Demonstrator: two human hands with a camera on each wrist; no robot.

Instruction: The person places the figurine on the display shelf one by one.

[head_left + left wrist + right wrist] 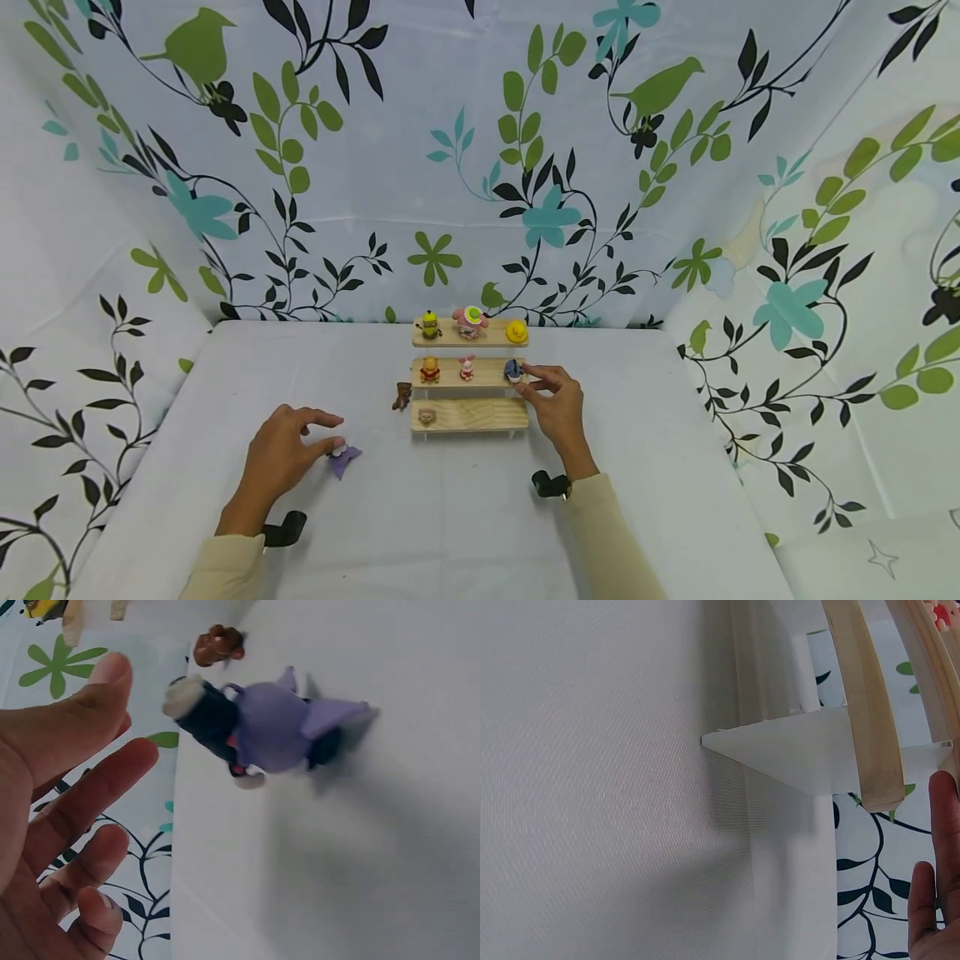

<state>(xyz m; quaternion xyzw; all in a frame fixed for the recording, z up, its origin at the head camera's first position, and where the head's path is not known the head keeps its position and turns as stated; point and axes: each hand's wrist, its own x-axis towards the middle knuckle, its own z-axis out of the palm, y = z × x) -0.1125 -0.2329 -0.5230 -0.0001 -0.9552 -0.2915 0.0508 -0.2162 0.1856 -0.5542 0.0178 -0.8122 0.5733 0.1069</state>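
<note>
My right hand is at the right end of the middle tier of a wooden three-tier stand, pinching a small blue figurine between thumb and index finger. In the right wrist view only some fingers show, beside the stand's tiers; the blue figurine is out of that view. My left hand hovers next to a purple figurine with a dark body, standing on the white table. Its thumb and fingers are spread, and the left wrist view shows a gap between them and the figurine.
On the top tier stand a yellow-green figurine, a pink figurine and a yellow duck. A bear figurine and a piglet figurine share the middle tier. Below sits a small figurine. A brown figurine stands left of the stand.
</note>
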